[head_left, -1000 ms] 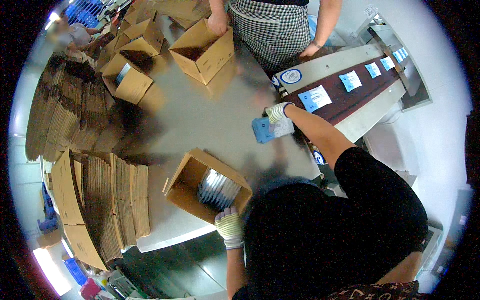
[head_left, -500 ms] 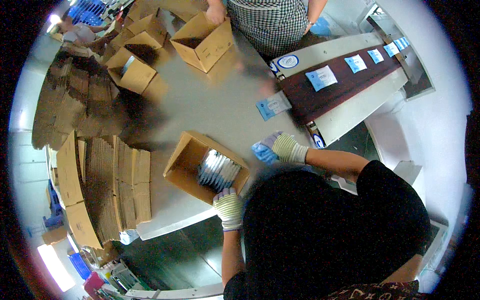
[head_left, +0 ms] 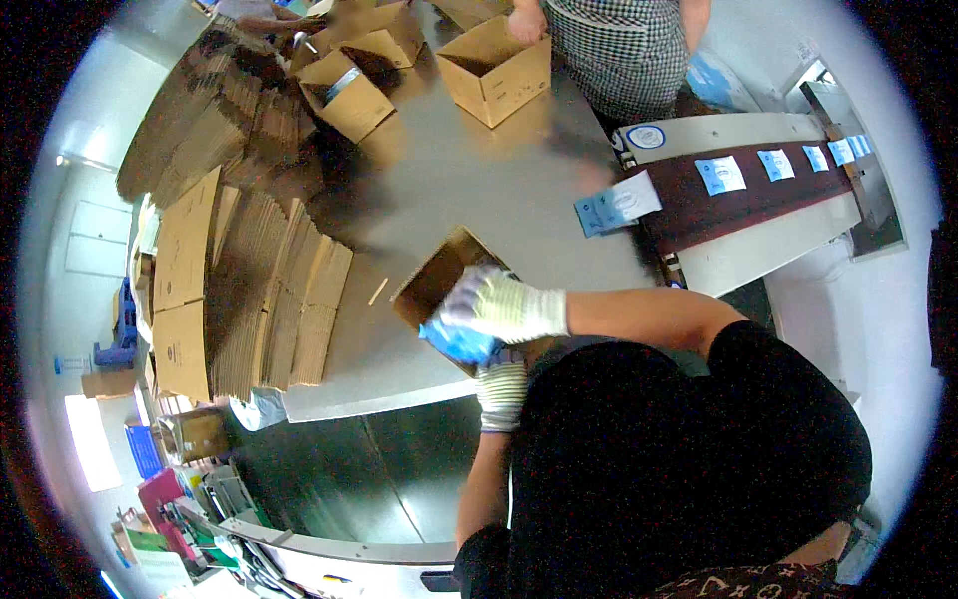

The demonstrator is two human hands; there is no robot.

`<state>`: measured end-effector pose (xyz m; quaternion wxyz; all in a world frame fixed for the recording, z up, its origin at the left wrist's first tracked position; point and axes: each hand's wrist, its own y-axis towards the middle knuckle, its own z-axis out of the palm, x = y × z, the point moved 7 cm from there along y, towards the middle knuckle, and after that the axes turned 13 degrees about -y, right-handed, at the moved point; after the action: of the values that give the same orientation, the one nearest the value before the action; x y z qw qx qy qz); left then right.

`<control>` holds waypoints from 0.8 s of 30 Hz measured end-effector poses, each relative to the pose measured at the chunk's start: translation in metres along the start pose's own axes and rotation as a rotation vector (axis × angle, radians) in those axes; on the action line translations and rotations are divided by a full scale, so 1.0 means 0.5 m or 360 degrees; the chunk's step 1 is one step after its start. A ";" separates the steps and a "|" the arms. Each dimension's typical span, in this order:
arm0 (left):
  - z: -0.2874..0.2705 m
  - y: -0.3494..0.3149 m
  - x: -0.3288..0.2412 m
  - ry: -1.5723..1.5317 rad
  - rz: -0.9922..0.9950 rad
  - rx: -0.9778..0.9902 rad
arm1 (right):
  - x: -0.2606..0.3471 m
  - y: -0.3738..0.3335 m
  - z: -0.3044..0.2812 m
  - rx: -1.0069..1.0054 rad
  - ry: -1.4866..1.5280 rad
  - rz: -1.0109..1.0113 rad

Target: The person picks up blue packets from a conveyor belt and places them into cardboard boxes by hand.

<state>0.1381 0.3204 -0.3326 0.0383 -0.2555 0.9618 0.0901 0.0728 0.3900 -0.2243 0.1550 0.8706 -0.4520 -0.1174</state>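
Observation:
My gloved right hand [head_left: 504,302] is closed round blue plastic packets [head_left: 461,341], held over an open cardboard box [head_left: 461,250] on the table. How many packets it grips I cannot tell. At the near side of that box is my gloved left hand [head_left: 501,391], gripping its wall; the packets and the right arm partly cover its fingers. The box's contents are hidden under my right hand. Another blue and white packet [head_left: 619,204] lies where the conveyor belt [head_left: 689,215] meets the table.
Several packets ride the belt, among them a flat packet [head_left: 720,175]. Stacked flattened cartons [head_left: 284,290] stand at the left. Across the table, a co-worker's hand [head_left: 527,22] touches an open carton [head_left: 499,85]. Another carton [head_left: 349,95] sits beside it.
My right hand has swung left from beside the belt to over the box, carrying the packets. The view has shifted, and a packet on the belt has come to the table's edge.

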 end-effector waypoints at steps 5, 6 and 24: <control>-0.061 0.025 -0.015 0.0233 0.0156 -0.0146 | -0.104 0.099 0.166 0.0498 -0.0509 0.0265; -0.054 0.039 -0.007 0.0126 0.0081 -0.0019 | -0.114 0.099 0.178 0.0538 -0.0515 0.0267; -0.248 0.408 0.488 0.0207 -0.0627 -0.0103 | -0.179 -0.229 0.019 0.0776 0.0643 0.0776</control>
<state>-0.1788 0.3523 -0.2087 -0.0151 -0.4451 0.8903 0.0951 0.1049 0.5245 -0.2705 0.0529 0.7546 -0.6204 0.2071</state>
